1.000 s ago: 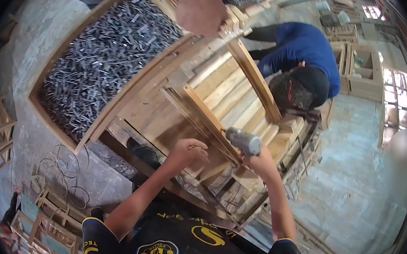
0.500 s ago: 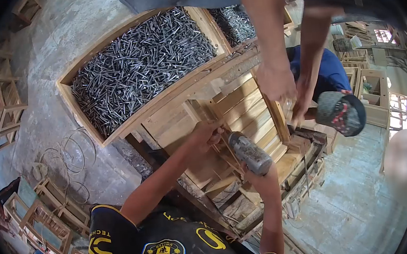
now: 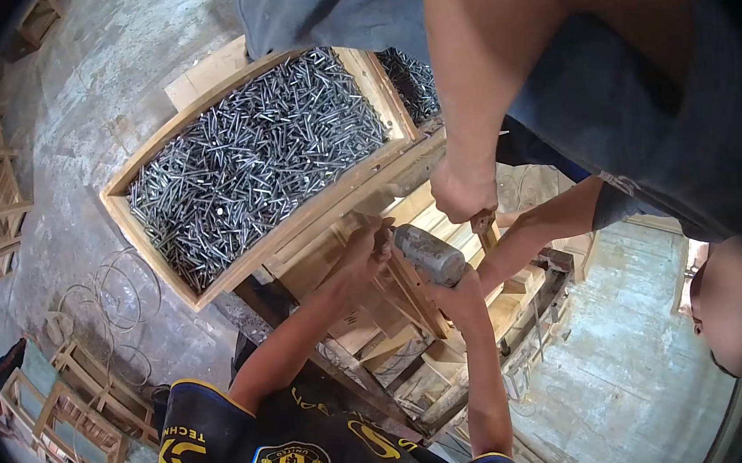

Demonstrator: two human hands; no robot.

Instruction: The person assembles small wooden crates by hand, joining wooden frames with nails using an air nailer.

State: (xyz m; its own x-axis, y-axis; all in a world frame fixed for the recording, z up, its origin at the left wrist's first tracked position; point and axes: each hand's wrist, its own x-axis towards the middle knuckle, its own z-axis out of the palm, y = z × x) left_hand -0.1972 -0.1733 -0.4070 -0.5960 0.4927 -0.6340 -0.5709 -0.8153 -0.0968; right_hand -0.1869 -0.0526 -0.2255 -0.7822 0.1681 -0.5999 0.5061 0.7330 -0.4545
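Observation:
My right hand point(image 3: 460, 299) is wrapped around a mallet, whose handle is mostly hidden behind the grey cylindrical mallet head point(image 3: 431, 254). The head's dark end is close beside my left hand point(image 3: 372, 245). That hand's fingers are pinched together at the upper end of a wooden rail point(image 3: 410, 290); whatever is between them is too small to make out. Below lies a slatted wooden frame point(image 3: 427, 214) on a bench. A co-worker's fist point(image 3: 465, 191) grips a wooden piece point(image 3: 483, 221) on the frame's far side, and their other forearm point(image 3: 532, 236) reaches in beside my right hand.
A wooden box point(image 3: 153, 270) full of loose nails point(image 3: 248, 163) stands at upper left, with a second nail compartment point(image 3: 410, 85) beside it. The co-worker's body point(image 3: 618, 109) leans in from the upper right. Wire point(image 3: 118, 291) and wooden frames point(image 3: 69, 430) lie on the floor at left.
The mallet head has moved up and left, nearer my left hand. The co-worker has leaned farther in, covering the person in a cap, and one of their hands has shifted down and left.

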